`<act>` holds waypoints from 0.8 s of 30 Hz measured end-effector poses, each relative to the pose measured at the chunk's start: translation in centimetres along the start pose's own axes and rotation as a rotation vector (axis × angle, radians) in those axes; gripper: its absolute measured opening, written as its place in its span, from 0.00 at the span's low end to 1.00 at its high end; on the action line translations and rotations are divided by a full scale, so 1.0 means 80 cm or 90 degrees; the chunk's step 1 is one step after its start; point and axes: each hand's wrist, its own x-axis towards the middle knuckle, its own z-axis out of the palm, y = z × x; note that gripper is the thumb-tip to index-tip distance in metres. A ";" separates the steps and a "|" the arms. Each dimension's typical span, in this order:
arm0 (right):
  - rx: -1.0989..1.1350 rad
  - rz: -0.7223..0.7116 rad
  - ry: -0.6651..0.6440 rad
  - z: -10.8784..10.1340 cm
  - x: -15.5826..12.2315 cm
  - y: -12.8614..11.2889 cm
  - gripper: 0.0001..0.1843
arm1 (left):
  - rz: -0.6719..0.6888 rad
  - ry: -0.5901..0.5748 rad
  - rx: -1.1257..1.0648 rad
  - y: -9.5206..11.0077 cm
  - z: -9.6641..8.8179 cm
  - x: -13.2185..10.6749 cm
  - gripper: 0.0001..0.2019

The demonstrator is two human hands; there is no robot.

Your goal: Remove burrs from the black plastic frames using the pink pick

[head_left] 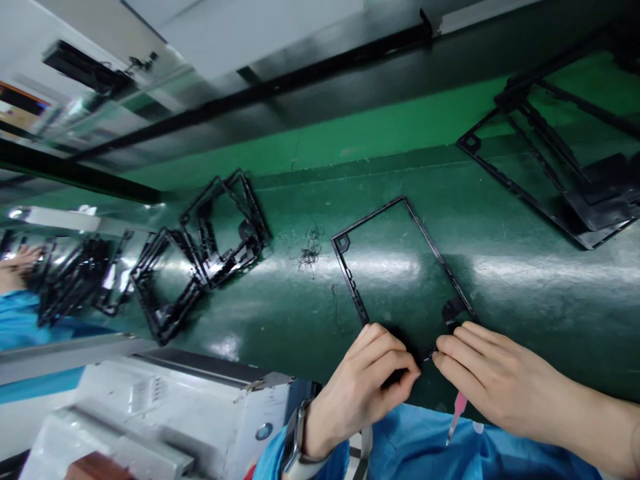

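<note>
A thin black plastic frame point(434, 245) lies on the green tabletop, its near edge partly hidden by my hands. My left hand point(373, 373) is closed at the frame's near left corner, thumb and index finger pinched together. My right hand point(500, 373) has its fingers curled over the near right corner. A slim tool with a pink handle point(459, 404) and a narrow pale tip sticks out below my right palm, pointing down towards my lap. Its grip end is hidden in the hand. A dark curved tab point(453, 309) sits inside the frame near my right fingers.
More black frames lie in stacks at left point(170, 280) and far right point(545, 167). Thin black shavings point(310, 253) lie on the green table point(280, 300). A grey machine box point(220, 407) stands at lower left. Another person's hand point(20, 259) is at the far left.
</note>
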 end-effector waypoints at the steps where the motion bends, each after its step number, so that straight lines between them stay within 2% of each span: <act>1: 0.001 0.001 0.000 0.000 0.000 0.000 0.21 | -0.003 -0.001 -0.011 0.000 -0.001 0.000 0.06; 8: -0.004 0.000 0.006 -0.002 0.002 0.000 0.23 | -0.033 -0.017 -0.017 0.003 -0.003 -0.002 0.10; 12: 0.002 0.004 0.012 -0.001 0.002 0.001 0.25 | -0.036 0.006 -0.014 0.010 -0.002 0.002 0.08; 15: 0.000 0.003 0.017 0.000 0.002 0.001 0.24 | -0.048 -0.006 0.001 0.015 -0.001 0.007 0.07; 24: -0.001 0.002 0.009 0.004 -0.002 0.000 0.24 | -0.046 -0.032 0.174 0.027 0.008 0.017 0.09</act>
